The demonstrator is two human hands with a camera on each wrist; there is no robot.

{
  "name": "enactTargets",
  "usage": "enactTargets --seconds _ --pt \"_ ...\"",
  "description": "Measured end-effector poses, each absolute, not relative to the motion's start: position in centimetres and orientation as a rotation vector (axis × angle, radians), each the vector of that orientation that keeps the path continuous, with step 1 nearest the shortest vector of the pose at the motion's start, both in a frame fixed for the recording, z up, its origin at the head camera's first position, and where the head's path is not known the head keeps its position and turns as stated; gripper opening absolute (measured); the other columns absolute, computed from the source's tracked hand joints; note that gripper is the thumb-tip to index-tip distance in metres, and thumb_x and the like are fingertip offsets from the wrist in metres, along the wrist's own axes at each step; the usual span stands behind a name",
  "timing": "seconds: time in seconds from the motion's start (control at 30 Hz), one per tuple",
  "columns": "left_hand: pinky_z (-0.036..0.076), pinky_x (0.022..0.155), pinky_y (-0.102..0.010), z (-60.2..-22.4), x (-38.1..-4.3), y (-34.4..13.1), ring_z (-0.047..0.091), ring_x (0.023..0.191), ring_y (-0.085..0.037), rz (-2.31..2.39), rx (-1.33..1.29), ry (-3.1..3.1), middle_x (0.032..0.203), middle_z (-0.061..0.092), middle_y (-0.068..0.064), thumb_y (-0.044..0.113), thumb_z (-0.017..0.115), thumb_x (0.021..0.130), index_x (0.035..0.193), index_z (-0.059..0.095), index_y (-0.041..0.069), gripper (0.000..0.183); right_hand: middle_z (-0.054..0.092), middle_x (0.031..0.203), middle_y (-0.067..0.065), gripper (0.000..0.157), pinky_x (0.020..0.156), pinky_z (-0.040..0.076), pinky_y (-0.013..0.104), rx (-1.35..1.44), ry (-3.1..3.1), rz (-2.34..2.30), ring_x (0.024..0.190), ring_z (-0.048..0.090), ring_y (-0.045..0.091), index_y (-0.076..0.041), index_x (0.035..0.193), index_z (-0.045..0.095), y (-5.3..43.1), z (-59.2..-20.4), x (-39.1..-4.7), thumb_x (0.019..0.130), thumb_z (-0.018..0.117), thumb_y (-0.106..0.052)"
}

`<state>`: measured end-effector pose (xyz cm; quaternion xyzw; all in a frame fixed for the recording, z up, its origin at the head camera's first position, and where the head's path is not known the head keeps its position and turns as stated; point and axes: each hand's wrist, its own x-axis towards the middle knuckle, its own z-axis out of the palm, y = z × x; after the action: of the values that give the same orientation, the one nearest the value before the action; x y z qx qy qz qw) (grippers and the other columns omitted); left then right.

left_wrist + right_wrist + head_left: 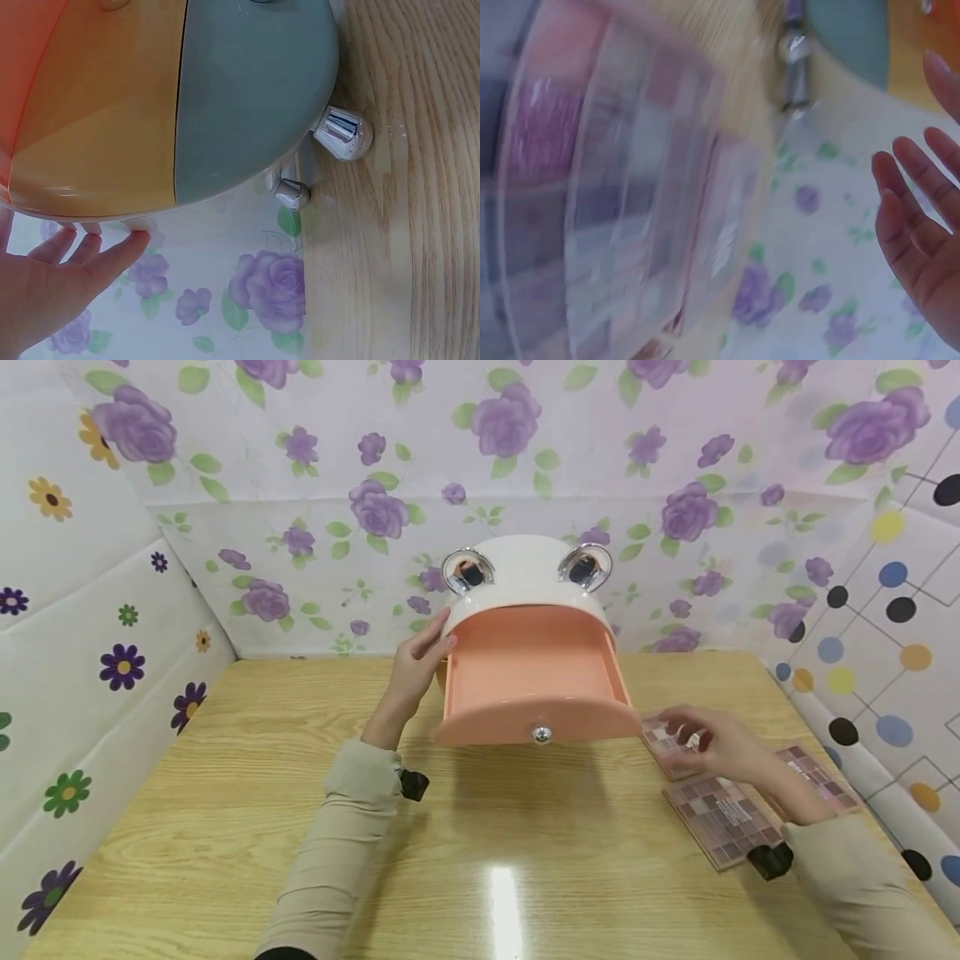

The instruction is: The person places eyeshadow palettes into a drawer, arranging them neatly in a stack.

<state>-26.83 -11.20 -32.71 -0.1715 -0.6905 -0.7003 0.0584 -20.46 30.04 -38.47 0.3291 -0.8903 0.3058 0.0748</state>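
Observation:
A white rounded chest with two silver ring eyes stands at the back of the table, its peach top drawer pulled out with nothing inside. My left hand rests against the chest's left side, thumb at the front edge. From the left wrist view, its fingers reach along that side. Over the nearest eyeshadow palette hovers my right hand, fingers loosely bent. The right wrist view shows this hand holding nothing, fingers spread.
Two more palettes lie on the right: one in front, one under the right forearm. Below the peach drawer are closed yellow and blue-green drawers. Silver feet support the chest. Flowered cloth hangs behind.

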Motion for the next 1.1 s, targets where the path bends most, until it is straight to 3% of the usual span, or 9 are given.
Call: enactTargets --seconds 0.17,0.37,0.57,0.87,1.1 --pt "0.038 0.098 -0.029 -33.1 -27.1 -11.3 0.034 0.129 -0.021 -2.126 -0.537 -2.077 0.146 0.028 -0.011 0.009 0.051 0.091 0.138 0.035 0.002 0.050 0.058 0.108 0.007 0.062 0.062 0.048 0.032 0.959 -2.843 0.857 0.088 0.055 0.024 -0.006 0.125 0.051 31.7 -39.0 -21.9 0.072 0.078 -0.023" --pt "0.036 0.100 -0.028 -34.4 -28.1 -11.7 0.034 0.129 -0.015 -2.118 -0.545 -2.049 0.145 0.031 -0.007 0.011 0.053 0.092 0.138 0.038 0.005 0.049 0.049 0.125 0.019 0.074 0.074 0.046 0.050 0.945 -2.989 0.885 0.108 0.046 0.038 -0.004 0.132 0.044 32.6 -39.5 -23.5 0.072 0.077 -0.032" --pt "0.036 0.099 -0.028 -34.6 -28.3 -11.8 0.036 0.128 -0.016 -2.099 -0.551 -2.060 0.146 0.030 -0.006 0.014 0.053 0.092 0.139 0.038 0.007 0.050 0.035 0.136 0.026 0.082 0.086 0.033 0.066 0.954 -3.033 0.913 0.121 0.030 0.048 -0.002 0.135 0.039 33.9 -40.5 -25.4 0.070 0.078 -0.032" --pt "0.036 0.099 -0.028 -34.6 -28.3 -11.7 0.035 0.129 -0.017 -2.102 -0.551 -2.068 0.146 0.029 -0.005 0.012 0.052 0.092 0.139 0.037 0.008 0.050 0.027 0.138 0.033 0.090 0.089 0.024 0.068 0.904 -3.116 0.949 0.122 0.023 0.054 0.007 0.136 0.031 35.7 -41.5 -27.3 0.067 0.080 -0.024" --pt "0.035 0.100 -0.028 -34.5 -28.3 -11.7 0.033 0.130 -0.016 -2.084 -0.547 -2.080 0.146 0.029 -0.005 0.012 0.052 0.092 0.139 0.037 0.009 0.050 0.024 0.135 0.038 0.094 0.092 0.021 0.069 0.847 -3.206 0.748 0.120 0.021 0.057 0.011 0.134 0.030 36.2 -42.2 -28.2 0.065 0.080 -0.028"
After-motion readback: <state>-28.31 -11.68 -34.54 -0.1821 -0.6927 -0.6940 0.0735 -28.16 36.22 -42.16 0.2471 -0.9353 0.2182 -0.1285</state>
